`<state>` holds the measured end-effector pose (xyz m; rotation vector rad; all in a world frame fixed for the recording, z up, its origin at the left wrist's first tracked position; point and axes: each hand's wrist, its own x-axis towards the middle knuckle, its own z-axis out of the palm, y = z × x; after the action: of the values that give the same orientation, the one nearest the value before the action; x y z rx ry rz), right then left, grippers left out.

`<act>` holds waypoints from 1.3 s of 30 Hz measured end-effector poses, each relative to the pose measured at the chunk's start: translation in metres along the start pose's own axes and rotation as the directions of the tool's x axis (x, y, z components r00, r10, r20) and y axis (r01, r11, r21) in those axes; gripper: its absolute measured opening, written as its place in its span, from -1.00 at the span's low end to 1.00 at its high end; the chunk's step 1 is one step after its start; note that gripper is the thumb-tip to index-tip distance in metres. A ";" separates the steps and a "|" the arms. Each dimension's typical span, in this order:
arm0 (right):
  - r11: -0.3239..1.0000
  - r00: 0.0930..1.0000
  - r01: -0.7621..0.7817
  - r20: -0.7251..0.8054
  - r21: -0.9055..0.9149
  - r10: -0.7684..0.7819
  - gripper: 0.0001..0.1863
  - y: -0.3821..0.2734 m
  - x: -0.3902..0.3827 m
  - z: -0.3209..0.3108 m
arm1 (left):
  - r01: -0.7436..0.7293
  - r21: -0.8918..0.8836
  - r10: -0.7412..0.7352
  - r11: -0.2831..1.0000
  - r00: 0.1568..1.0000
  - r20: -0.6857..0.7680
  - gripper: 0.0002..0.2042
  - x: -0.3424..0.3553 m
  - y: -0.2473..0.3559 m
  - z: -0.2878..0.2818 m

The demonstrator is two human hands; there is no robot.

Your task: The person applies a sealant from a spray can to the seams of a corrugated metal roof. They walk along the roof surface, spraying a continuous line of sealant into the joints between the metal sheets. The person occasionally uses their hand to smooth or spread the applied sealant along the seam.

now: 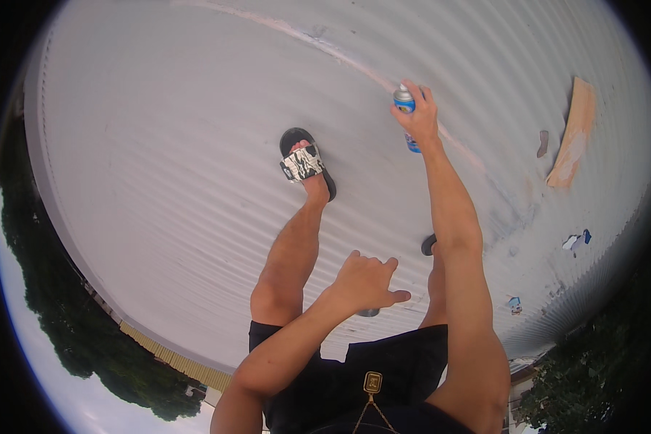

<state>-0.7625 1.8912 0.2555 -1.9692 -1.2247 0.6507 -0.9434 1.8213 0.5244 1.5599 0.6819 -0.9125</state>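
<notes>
My right hand (423, 116) grips an aerosol can (411, 141) with a blue label and silver top, a finger up by its white nozzle, above the pale grey corrugated roofing (159, 145). My left hand (363, 281) is lower, between my legs, thumb spread and some fingers bent. A grey round object (369, 312) shows just under it; I cannot tell whether the hand touches it. My left foot (304, 163) stands in a black slide with a patterned strap; my right slide (427, 244) is mostly hidden behind my arm.
A pinkish-white streak (325, 49) crosses the roofing. At right lie a long tan board (571, 134), a small grey piece (542, 143) and small scraps (577, 242). The roof's curved edge (40, 137) runs along the left, with trees (50, 289) and yellow roofing (166, 354) beyond.
</notes>
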 end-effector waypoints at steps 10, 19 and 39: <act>0.987 0.983 -0.155 -0.093 0.040 0.158 -0.42 0.100 -0.110 -0.098 | 0.170 0.005 -0.170 0.985 0.985 0.016 -0.39 0.032 0.036 0.035; 0.953 0.937 -0.302 -0.179 0.021 0.300 -0.40 0.199 -0.203 -0.182 | 0.262 0.104 -0.262 0.959 0.965 -0.021 -0.43 0.073 0.066 0.055; 0.960 0.951 -0.278 -0.143 -0.012 0.274 -0.41 0.198 -0.228 -0.185 | 0.072 0.193 -0.081 0.979 0.996 0.038 -0.44 0.076 0.082 0.064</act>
<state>-0.6166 1.5702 0.2234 -2.1955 -0.8879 0.6197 -0.8471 1.7386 0.5007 1.6859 0.6404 -1.0946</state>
